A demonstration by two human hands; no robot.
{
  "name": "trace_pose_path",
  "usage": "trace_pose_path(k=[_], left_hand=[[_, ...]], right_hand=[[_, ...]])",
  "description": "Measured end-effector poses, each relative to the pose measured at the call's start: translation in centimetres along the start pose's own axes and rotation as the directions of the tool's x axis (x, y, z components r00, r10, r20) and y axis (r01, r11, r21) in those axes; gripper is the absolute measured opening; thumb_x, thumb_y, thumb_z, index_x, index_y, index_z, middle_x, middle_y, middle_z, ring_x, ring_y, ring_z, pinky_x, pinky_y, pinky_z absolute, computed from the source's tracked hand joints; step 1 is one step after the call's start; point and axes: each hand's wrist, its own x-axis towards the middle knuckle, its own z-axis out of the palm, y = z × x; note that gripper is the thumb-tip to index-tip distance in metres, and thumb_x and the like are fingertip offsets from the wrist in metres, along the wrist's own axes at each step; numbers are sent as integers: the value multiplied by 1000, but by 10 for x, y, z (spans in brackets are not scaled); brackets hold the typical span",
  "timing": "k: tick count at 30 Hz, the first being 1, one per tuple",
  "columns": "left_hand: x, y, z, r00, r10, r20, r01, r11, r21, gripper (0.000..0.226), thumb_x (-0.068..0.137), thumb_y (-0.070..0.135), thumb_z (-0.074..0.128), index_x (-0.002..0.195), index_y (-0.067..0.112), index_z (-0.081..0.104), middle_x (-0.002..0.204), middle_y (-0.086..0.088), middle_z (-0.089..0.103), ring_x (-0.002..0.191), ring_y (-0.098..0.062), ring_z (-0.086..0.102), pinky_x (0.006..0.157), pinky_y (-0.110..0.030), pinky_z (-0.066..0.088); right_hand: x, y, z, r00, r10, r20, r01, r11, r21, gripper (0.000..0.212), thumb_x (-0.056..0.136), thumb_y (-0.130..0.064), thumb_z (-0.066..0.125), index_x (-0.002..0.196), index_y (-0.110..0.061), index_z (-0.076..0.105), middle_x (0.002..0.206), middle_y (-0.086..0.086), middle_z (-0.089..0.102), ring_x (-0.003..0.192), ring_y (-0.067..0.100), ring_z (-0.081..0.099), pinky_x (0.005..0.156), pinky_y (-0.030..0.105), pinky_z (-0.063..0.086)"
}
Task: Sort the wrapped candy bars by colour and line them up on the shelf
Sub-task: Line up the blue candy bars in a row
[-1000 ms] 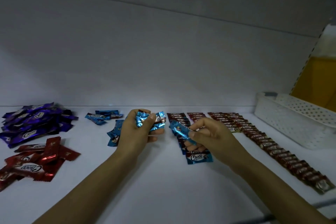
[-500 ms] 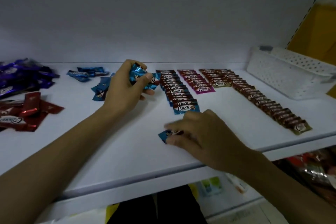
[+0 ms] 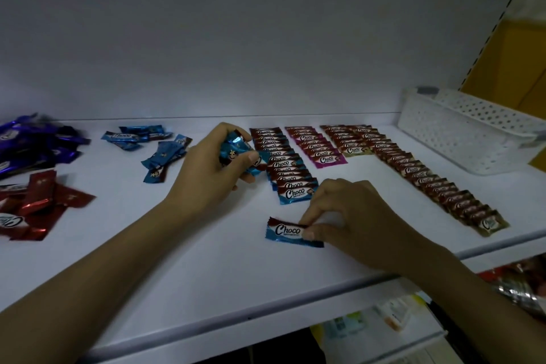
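The right hand (image 3: 351, 216), which a second ago held one blue bar (image 3: 288, 232) raised over the blue row (image 3: 286, 174), is now down on the shelf (image 3: 206, 260). The bar lies flat, label up, near the front edge and just in front of the row's nearest bar, with a small gap between them. Thumb and forefinger pinch its right end. In my judgement this bar is placed but not yet slid into overlap with the row. The left hand (image 3: 212, 168) keeps its fingers curled round a bunch of blue bars (image 3: 233, 151) beside the row's back end. The number in the bunch cannot be told. Count: four rows run from the back edge toward the front, namely the blue row, a pink row (image 3: 316, 148), a short brown row (image 3: 345, 142) and a long brown row (image 3: 428, 180). Overlap prevents an exact bar count in each. Two small clusters of loose blue bars (image 3: 159, 156) lie toward the back left. One purple pile (image 3: 32, 145) and one red pile (image 3: 38, 201) lie at the left edge, unsorted. One white basket (image 3: 461, 133) stands at the back right corner.
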Motion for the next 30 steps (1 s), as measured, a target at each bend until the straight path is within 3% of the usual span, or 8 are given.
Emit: trace_pose_path(k=[4,9,14,16,18,21,26,30], left_hand=[[0,0,0,1000,-4,17,4,1000,26,16,88,25,62,101,29,53,93,6,68,72,-8,70,51,-20,54],[0,2,1,999,-25,40,27,999,-30,14,90,25,58,101,31,52,94,8,68,74,-7,71,50,-19,53],[3,8,1,989,-132,70,149,921,-360,17,90,12,60,101,24,55,89,7,74,79,-14,73,55,-20,55],[3,8,0,983,-159,88,182,871,-456,18,87,13,63,100,24,59,92,5,74,84,-18,73,61,-22,57],[3,9,1,978,-171,118,207,830,-517,21,79,18,66,99,23,61,96,1,74,89,-21,72,65,-24,57],[2,11,2,972,-171,159,231,791,-566,27,73,17,67,99,21,62,97,-3,73,88,-20,71,68,-25,57],[4,14,-4,961,-205,186,276,662,-697,21,70,8,65,90,15,62,94,-7,73,87,-20,71,67,-25,57],[4,15,-5,982,-171,84,182,715,-675,18,70,9,67,85,12,58,93,-6,73,86,-21,72,67,-25,57]], right_hand=[[15,14,-6,994,42,-105,-53,993,-104,14,83,-35,68,95,-30,74,89,-23,52,89,-4,46,91,31,30],[26,17,-8,989,39,-145,-71,973,-222,18,86,-37,65,100,-30,74,106,-11,64,101,4,48,74,22,13],[30,19,-7,989,0,-147,-41,961,-273,22,89,-40,60,104,-30,72,109,-11,64,105,6,51,75,22,13],[32,15,-9,975,1,-221,-34,989,-143,25,90,-41,57,101,-25,73,99,-8,67,93,5,57,84,23,27],[36,5,-10,964,41,-262,-3,989,145,28,90,-42,54,98,-22,71,86,-9,67,79,3,63,72,18,47],[48,-12,-8,965,95,-246,30,887,462,8,84,-34,66,90,-29,65,72,-12,66,69,0,63,60,14,49],[62,-30,1,944,188,-272,31,768,639,12,76,-18,76,78,-23,65,72,-6,69,70,8,67,68,23,57],[63,-39,8,906,355,-231,-24,588,809,13,78,-18,75,84,-25,66,78,-9,72,71,4,68,61,12,51]])
